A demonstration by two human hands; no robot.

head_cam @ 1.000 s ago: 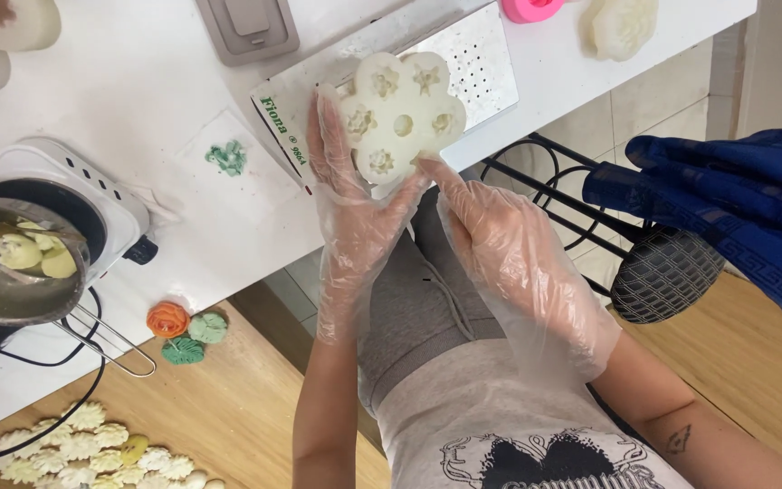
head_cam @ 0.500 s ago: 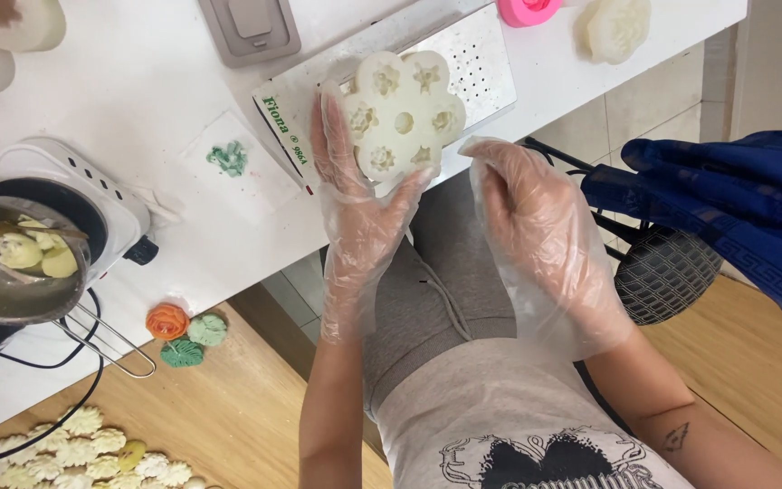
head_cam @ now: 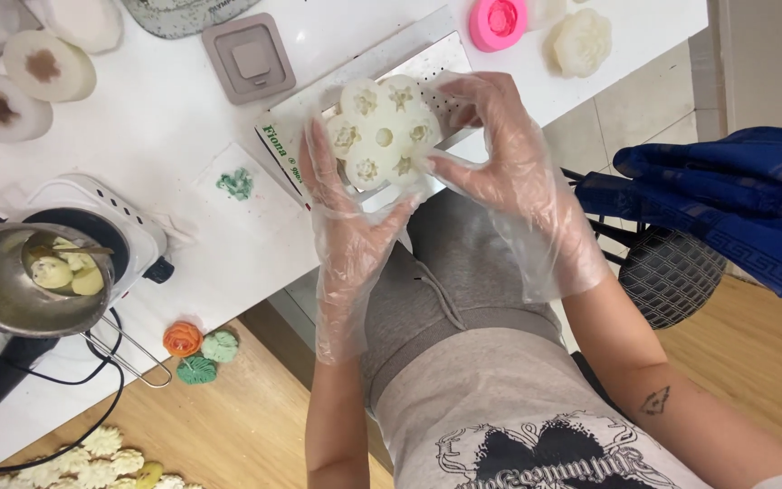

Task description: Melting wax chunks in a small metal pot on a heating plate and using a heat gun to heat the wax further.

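A round white silicone mould [head_cam: 380, 134] with several small flower and star cavities is held in front of me above the table edge. My left hand [head_cam: 348, 226], in a loose clear plastic glove, cups it from below and the left. My right hand [head_cam: 509, 172], also gloved, grips its right rim with thumb and fingers. Under the mould lies a flat metal perforated plate [head_cam: 450, 63] on the white table [head_cam: 165, 118].
A small pot [head_cam: 11, 281] with pale lumps sits on a hot plate [head_cam: 110, 222] at left. Wax flowers [head_cam: 196, 349] lie near the table's edge. A pink mould [head_cam: 498, 23], white moulds [head_cam: 579, 41] and a grey box [head_cam: 248, 56] stand further back. A blue cloth [head_cam: 735, 204] hangs at right.
My right hand has come up from beside the mould and closed on its right rim. The mould has turned slightly and the view has shifted.
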